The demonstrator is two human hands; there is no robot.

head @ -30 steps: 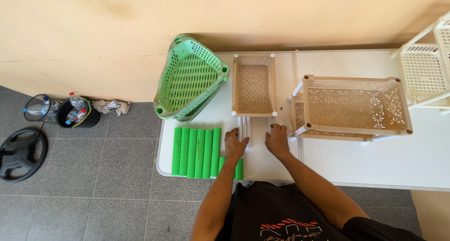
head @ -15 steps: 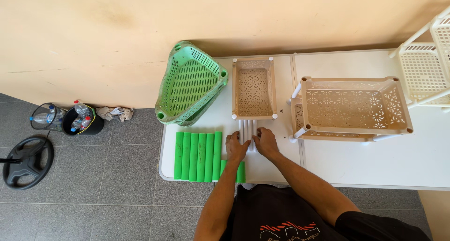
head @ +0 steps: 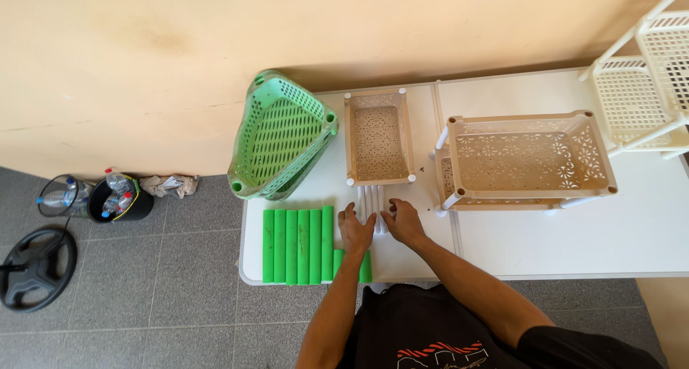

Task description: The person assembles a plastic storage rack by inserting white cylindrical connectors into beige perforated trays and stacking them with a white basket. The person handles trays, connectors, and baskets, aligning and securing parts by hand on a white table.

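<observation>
A few slim white tubes (head: 371, 200) lie side by side on the desk (head: 574, 232), lengthwise away from the person. Their far ends sit just below the small beige tray (head: 377, 138); their near ends are hidden under both hands.

A white table (head: 574, 247) is standing against the wall, carrying a row of green tubes (head: 298, 245) near its front left edge and white tubes (head: 369, 200) just beside them. Tilted green baskets (head: 280, 136), a beige basket (head: 378, 139) and a beige two-tier rack (head: 527, 161) are sitting further back.
</observation>
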